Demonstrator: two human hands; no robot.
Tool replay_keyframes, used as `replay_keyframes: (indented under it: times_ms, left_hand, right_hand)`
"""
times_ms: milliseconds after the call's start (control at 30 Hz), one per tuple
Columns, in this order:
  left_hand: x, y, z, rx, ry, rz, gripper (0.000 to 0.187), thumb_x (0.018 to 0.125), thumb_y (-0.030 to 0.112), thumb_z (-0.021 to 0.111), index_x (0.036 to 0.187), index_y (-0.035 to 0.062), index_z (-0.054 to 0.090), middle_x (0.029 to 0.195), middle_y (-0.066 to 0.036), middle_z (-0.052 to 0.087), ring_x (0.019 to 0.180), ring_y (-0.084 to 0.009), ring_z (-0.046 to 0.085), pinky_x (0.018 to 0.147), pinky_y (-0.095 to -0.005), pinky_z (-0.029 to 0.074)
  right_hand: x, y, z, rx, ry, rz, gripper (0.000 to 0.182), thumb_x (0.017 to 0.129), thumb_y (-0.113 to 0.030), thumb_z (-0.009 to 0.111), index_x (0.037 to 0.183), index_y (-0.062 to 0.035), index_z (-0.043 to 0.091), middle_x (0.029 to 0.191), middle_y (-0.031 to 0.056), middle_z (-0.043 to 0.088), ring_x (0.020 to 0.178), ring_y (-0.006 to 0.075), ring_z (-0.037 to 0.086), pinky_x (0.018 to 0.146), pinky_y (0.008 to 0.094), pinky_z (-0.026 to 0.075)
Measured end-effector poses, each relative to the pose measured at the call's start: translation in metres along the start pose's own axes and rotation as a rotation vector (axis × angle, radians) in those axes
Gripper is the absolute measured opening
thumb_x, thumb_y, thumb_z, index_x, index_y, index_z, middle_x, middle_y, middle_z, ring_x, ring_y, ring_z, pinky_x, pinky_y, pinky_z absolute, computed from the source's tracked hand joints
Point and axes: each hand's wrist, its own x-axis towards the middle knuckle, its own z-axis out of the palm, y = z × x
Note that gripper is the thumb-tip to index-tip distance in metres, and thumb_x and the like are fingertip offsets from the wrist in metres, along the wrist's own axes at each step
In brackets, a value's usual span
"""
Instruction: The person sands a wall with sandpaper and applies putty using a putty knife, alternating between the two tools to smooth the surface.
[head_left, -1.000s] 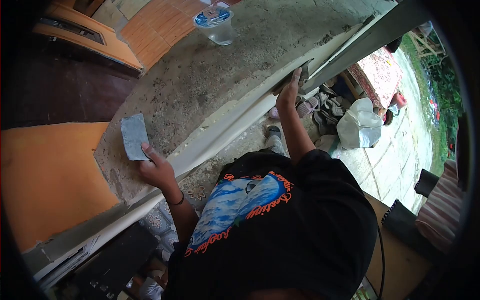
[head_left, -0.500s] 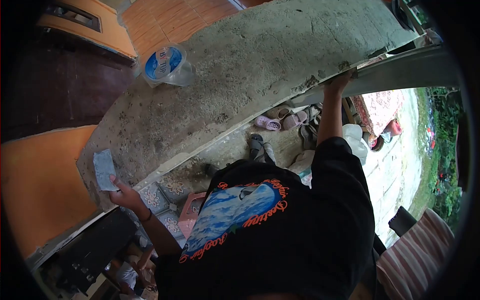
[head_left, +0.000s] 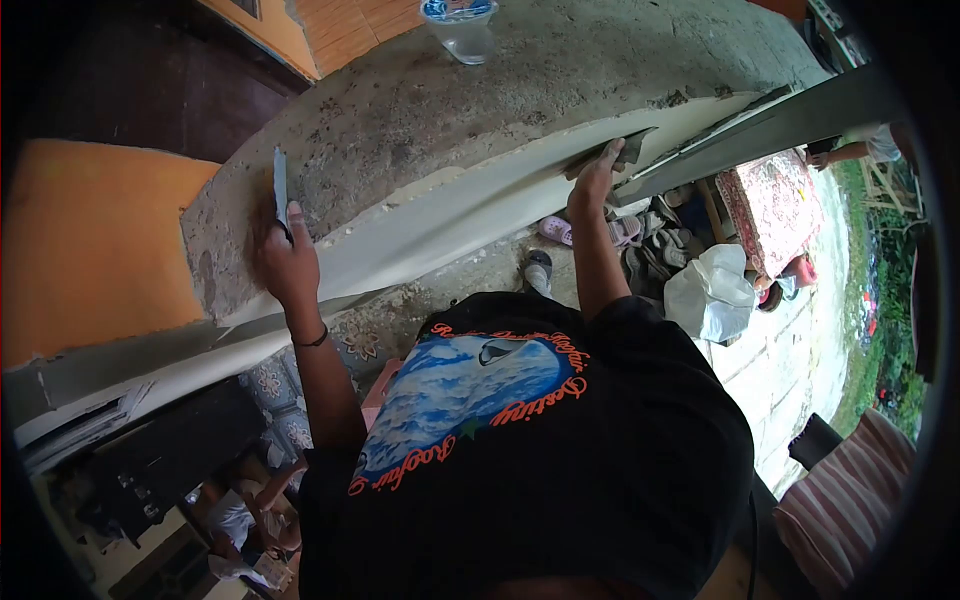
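Note:
My left hand (head_left: 290, 258) is closed around a flat grey-blue plate (head_left: 280, 178), now seen nearly edge-on above the left end of the rough concrete ledge (head_left: 370, 150). Something dark shows by the fingers at its lower end. Against the white face (head_left: 470, 205) below the ledge's edge, my right hand (head_left: 593, 183) grips a flat, dark scraper-like blade (head_left: 634, 147). Its fingers lie along the blade, and part of the tool is hidden behind them.
A clear plastic cup (head_left: 468, 38) with a blue lid stands on the ledge. A grey beam (head_left: 760, 130) juts in at right. Shoes (head_left: 660, 250) and a white sack (head_left: 712, 292) lie below. Other people (head_left: 245, 520) are at lower left; another person's arm (head_left: 845, 152) shows at right.
The view has shifted, showing more of the white face. My right hand has come away from beside the beam, its blade now visible. The left-hand plate has turned from broad side to edge-on.

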Motion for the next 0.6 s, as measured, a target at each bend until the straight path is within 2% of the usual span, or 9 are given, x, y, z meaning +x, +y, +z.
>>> replay_keyframes:
  times_ms: [100, 167, 200, 233, 300, 333, 367, 500, 600]
  left_hand:
    - [0.001, -0.008, 0.007, 0.018, 0.009, 0.04, 0.052, 0.09, 0.044, 0.043, 0.08, -0.0019, 0.065, 0.077, -0.024, 0.061, 0.074, -0.0412, 0.058, 0.069, -0.048, 0.044]
    - [0.001, -0.02, 0.018, 0.008, 0.078, 0.071, 0.058, 0.091, 0.049, 0.036, 0.09, -0.0018, 0.064, 0.091, -0.024, 0.061, 0.086, -0.0416, 0.057, 0.077, -0.0469, 0.044]
    - [0.0, -0.008, 0.0, 0.035, -0.113, -0.033, 0.058, 0.092, 0.048, 0.034, 0.092, -0.0025, 0.062, 0.091, -0.025, 0.061, 0.087, -0.0421, 0.057, 0.077, -0.0478, 0.044]
    - [-0.003, -0.015, 0.0, 0.025, -0.116, -0.023, 0.058, 0.092, 0.048, 0.034, 0.092, -0.0025, 0.062, 0.091, -0.025, 0.061, 0.087, -0.0421, 0.057, 0.077, -0.0478, 0.044]
    - [-0.004, -0.016, 0.005, 0.009, 0.049, 0.103, 0.058, 0.092, 0.048, 0.033, 0.095, -0.0031, 0.061, 0.091, -0.025, 0.061, 0.087, -0.0424, 0.057, 0.077, -0.0479, 0.044]
    - [-0.006, -0.015, 0.002, -0.005, 0.0, 0.079, 0.049, 0.092, 0.039, 0.038, 0.102, -0.0033, 0.06, 0.105, -0.022, 0.058, 0.102, -0.038, 0.052, 0.088, -0.0455, 0.039]
    - [-0.007, -0.012, -0.001, -0.018, -0.049, 0.055, 0.042, 0.092, 0.031, 0.042, 0.109, -0.0034, 0.058, 0.119, -0.019, 0.055, 0.116, -0.0336, 0.047, 0.1, -0.0432, 0.033]
    - [-0.007, -0.016, -0.003, -0.015, -0.014, 0.078, 0.041, 0.092, 0.031, 0.042, 0.109, -0.0014, 0.059, 0.12, -0.02, 0.054, 0.115, -0.0337, 0.048, 0.098, -0.043, 0.035]
    - [-0.008, -0.012, -0.003, -0.02, 0.028, 0.018, 0.042, 0.091, 0.035, 0.043, 0.105, -0.001, 0.061, 0.11, -0.023, 0.058, 0.103, -0.0369, 0.054, 0.088, -0.044, 0.042]
  right_hand:
    - [-0.077, 0.031, 0.011, -0.036, -0.219, 0.145, 0.064, 0.091, -0.055, 0.04, 0.126, -0.0009, 0.041, 0.109, 0.0092, 0.051, 0.094, 0.0168, 0.047, 0.082, 0.0286, 0.04]
    - [-0.137, 0.015, 0.02, -0.077, -0.386, 0.325, 0.064, 0.093, -0.05, 0.04, 0.131, 0.0007, 0.035, 0.118, 0.0114, 0.048, 0.103, 0.0185, 0.046, 0.088, 0.0295, 0.039]
    - [-0.17, 0.003, 0.029, -0.133, -0.44, 0.103, 0.062, 0.095, -0.042, 0.038, 0.136, 0.0012, 0.022, 0.133, 0.0144, 0.029, 0.12, 0.0226, 0.029, 0.099, 0.0312, 0.026]
    - [-0.196, -0.003, 0.038, -0.188, -0.482, -0.123, 0.063, 0.097, -0.034, 0.035, 0.142, 0.0017, 0.009, 0.148, 0.0173, 0.01, 0.137, 0.0267, 0.013, 0.11, 0.0329, 0.013]
    - [-0.22, 0.007, 0.044, -0.233, -0.488, -0.152, 0.062, 0.097, -0.031, 0.035, 0.142, 0.0011, 0.007, 0.149, 0.0186, 0.004, 0.139, 0.0272, 0.002, 0.111, 0.0339, 0.006]
    - [-0.222, 0.007, 0.048, -0.225, -0.455, -0.184, 0.062, 0.097, -0.03, 0.035, 0.142, 0.0012, 0.006, 0.149, 0.0189, 0.003, 0.139, 0.0282, 0.0, 0.111, 0.0347, 0.003]
    - [-0.217, 0.006, 0.052, -0.199, -0.42, -0.223, 0.061, 0.097, -0.029, 0.035, 0.141, 0.002, 0.007, 0.149, 0.0195, 0.003, 0.139, 0.0285, -0.001, 0.111, 0.0344, 0.002]
    - [-0.157, 0.007, 0.057, 0.097, -0.29, -0.192, 0.058, 0.097, -0.031, 0.037, 0.139, 0.0041, 0.018, 0.146, 0.019, 0.02, 0.135, 0.027, 0.018, 0.109, 0.0322, 0.014]
    - [-0.107, -0.019, 0.056, 0.068, -0.133, -0.222, 0.061, 0.096, -0.039, 0.04, 0.137, 0.002, 0.026, 0.137, 0.011, 0.034, 0.122, 0.0183, 0.034, 0.104, 0.029, 0.024]
